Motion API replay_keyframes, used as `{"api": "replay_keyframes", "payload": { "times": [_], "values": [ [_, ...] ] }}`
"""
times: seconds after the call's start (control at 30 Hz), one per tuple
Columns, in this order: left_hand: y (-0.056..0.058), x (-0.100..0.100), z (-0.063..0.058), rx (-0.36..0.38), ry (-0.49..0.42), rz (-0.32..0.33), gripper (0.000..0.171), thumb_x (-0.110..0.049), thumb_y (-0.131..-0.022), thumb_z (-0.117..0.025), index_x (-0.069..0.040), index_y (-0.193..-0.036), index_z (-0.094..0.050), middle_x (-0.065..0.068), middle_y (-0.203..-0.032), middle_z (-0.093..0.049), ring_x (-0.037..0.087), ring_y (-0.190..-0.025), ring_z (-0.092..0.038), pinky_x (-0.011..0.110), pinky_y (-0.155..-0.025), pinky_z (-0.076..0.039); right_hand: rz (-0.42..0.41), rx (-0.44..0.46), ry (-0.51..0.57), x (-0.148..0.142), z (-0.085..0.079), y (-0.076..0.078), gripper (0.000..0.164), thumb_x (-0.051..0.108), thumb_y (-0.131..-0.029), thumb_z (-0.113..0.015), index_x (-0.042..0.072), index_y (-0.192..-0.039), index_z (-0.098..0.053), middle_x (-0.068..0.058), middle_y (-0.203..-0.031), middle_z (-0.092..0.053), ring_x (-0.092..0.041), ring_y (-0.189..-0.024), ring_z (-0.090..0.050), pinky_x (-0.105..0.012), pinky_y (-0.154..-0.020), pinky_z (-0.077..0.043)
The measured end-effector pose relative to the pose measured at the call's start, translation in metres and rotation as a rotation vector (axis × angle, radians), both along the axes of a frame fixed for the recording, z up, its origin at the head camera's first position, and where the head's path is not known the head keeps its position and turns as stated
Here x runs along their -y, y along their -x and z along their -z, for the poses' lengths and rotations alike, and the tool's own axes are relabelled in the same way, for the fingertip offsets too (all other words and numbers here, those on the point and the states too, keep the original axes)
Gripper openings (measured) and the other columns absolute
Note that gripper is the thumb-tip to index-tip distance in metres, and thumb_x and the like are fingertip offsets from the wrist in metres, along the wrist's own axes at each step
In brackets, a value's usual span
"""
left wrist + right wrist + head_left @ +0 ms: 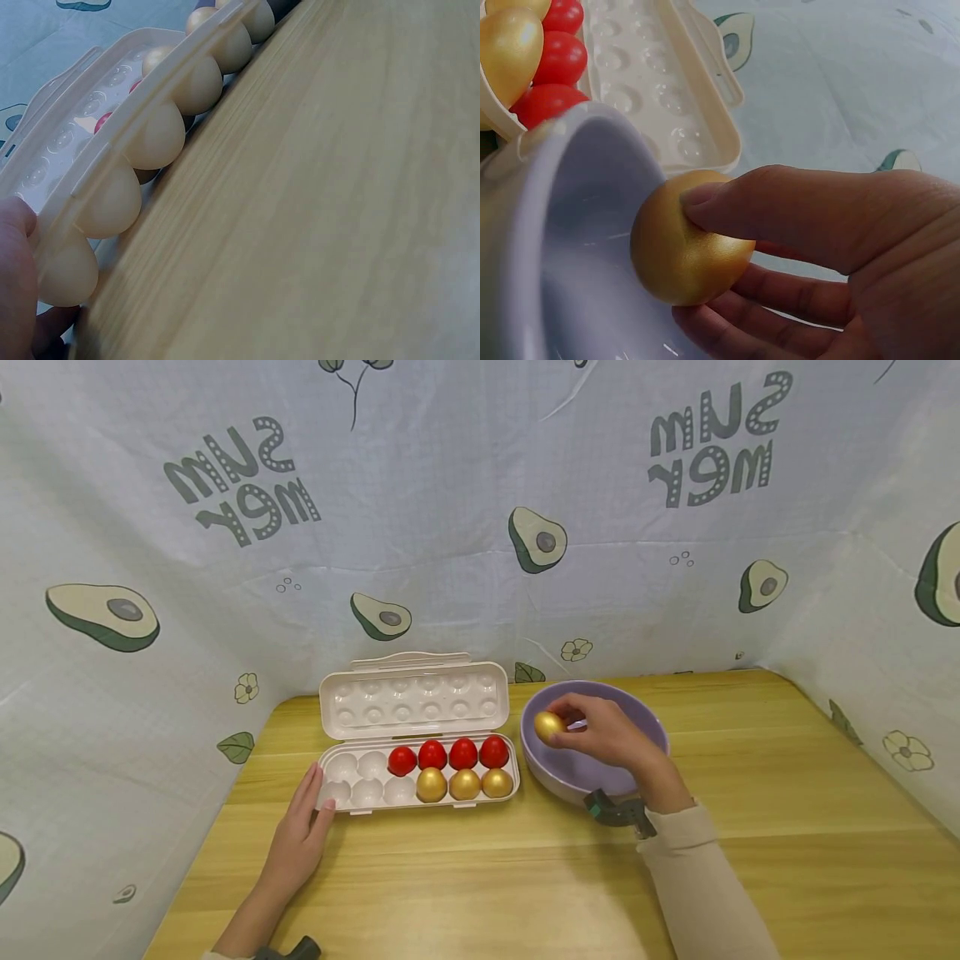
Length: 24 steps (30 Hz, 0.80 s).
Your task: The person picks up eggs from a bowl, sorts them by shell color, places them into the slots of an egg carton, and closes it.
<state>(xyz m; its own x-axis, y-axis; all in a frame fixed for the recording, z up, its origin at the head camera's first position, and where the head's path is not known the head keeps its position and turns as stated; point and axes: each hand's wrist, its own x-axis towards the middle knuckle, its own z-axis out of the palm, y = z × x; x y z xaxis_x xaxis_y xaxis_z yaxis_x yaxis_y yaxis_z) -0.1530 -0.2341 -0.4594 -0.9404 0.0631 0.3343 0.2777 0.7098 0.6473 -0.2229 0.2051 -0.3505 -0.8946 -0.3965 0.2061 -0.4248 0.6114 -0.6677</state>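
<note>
My right hand (603,731) pinches a gold egg (686,240) between thumb and fingertips, over the purple bowl (536,247). Beside the bowl lies an open egg carton (367,812), its lid (412,727) tipped back. Several red eggs (462,753) fill the right part of its back row. Three gold eggs (465,785) sit at the right of the front row, while the cups on the left hold nothing. At the carton's left end my left hand (300,839) grips the edge, with the thumb at the rim (71,199) and a finger lower down in the left wrist view.
The wooden table (480,877) runs under everything, its back edge close behind the bowl and carton. A white cloth (465,585) printed with avocados hangs behind and along both sides. Each wrist wears a dark strap (618,810).
</note>
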Motion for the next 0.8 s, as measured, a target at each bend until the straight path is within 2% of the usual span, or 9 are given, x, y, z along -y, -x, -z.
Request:
{"api": "replay_keyframes", "payload": {
  "times": [0.37,0.63,0.8],
  "values": [
    [0.0,0.001,0.001,-0.005,0.002,-0.001,0.056,-0.029,-0.097,-0.04,-0.003,-0.143,-0.02,0.01,-0.149,-0.016,0.026,-0.135,-0.016,0.016,-0.107,-0.01,-0.019,-0.008,0.064,0.013,-0.003,-0.002,0.032,0.028,-0.078,-0.07,0.014,-0.105,-0.061,0.002,-0.101,-0.062,-0.017,-0.097,-0.058,-0.036,-0.083,-0.049],
    [0.0,0.001,0.002,-0.025,-0.005,0.009,0.055,-0.027,-0.097,-0.041,-0.002,-0.142,-0.021,0.012,-0.148,-0.017,0.029,-0.134,-0.017,0.01,-0.105,-0.008,-0.034,-0.05,0.074,0.023,-0.003,-0.003,0.029,0.026,-0.079,-0.07,0.014,-0.104,-0.061,0.004,-0.1,-0.061,-0.015,-0.093,-0.059,-0.03,-0.081,-0.05],
    [0.001,0.001,0.002,-0.041,0.0,0.011,0.055,-0.026,-0.097,-0.041,-0.001,-0.142,-0.022,0.013,-0.148,-0.018,0.029,-0.134,-0.018,0.009,-0.104,-0.008,-0.031,-0.055,0.088,0.028,-0.003,-0.005,0.033,0.024,-0.078,-0.071,0.012,-0.106,-0.059,0.003,-0.102,-0.06,-0.015,-0.091,-0.061,-0.025,-0.077,-0.051]
  ]
}}
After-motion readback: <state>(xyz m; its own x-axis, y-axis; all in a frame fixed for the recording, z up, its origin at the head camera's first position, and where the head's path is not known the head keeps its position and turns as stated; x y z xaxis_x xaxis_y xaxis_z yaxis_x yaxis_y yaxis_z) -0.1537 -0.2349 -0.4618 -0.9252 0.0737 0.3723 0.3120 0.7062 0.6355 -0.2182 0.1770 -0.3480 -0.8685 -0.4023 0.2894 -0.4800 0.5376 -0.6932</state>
